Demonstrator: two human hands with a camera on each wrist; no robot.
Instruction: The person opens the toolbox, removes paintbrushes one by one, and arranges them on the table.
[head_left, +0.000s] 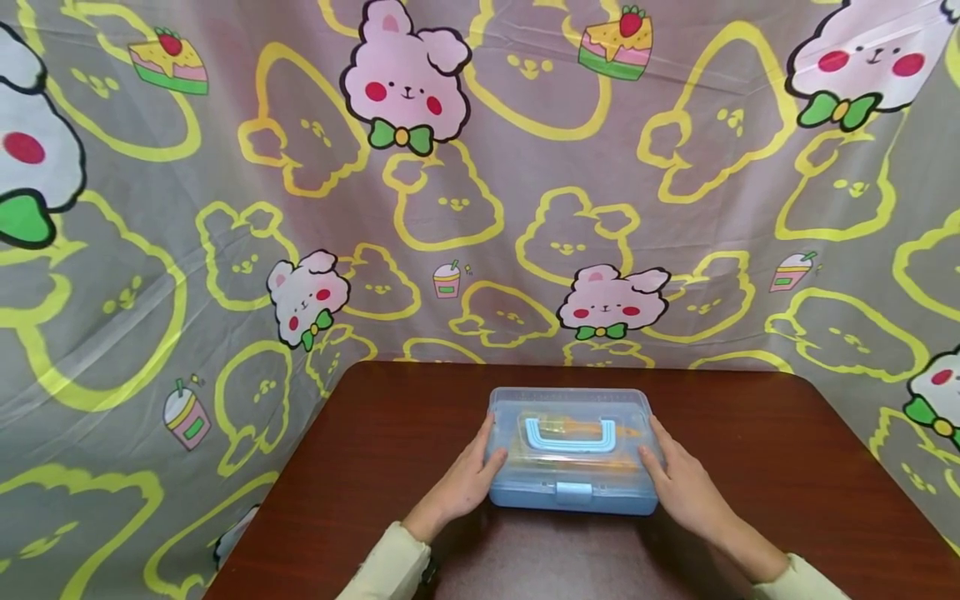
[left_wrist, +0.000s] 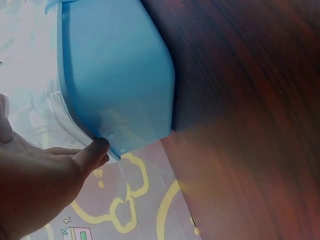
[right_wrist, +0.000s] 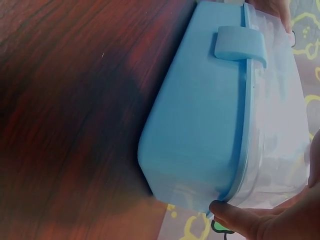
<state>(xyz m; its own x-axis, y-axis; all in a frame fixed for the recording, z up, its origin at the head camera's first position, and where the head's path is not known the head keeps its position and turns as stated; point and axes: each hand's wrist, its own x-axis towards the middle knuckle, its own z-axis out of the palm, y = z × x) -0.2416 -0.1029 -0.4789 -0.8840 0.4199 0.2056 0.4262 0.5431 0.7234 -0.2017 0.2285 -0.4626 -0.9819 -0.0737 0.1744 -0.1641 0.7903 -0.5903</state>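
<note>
A plastic storage box (head_left: pixel 573 496) with a blue base and a clear lid is at the middle of the table. Its light blue handle (head_left: pixel 570 446) lies folded on the lid, and its front latch (right_wrist: pixel 241 44) is fastened. Yellow and orange items show blurrily through the lid. My left hand (head_left: pixel 468 475) holds the box's left side, thumb over the lid, fingertips at the rim. On the opposite side, my right hand (head_left: pixel 686 487) holds it likewise, one fingertip by the rim corner. Whether the base touches the table cannot be told.
The dark reddish-brown wooden table (head_left: pixel 375 433) extends around the box on all sides. Behind it and to both sides hangs a grey-pink curtain (head_left: pixel 480 183) printed with rabbits, cakes and cups, close to the table's edges.
</note>
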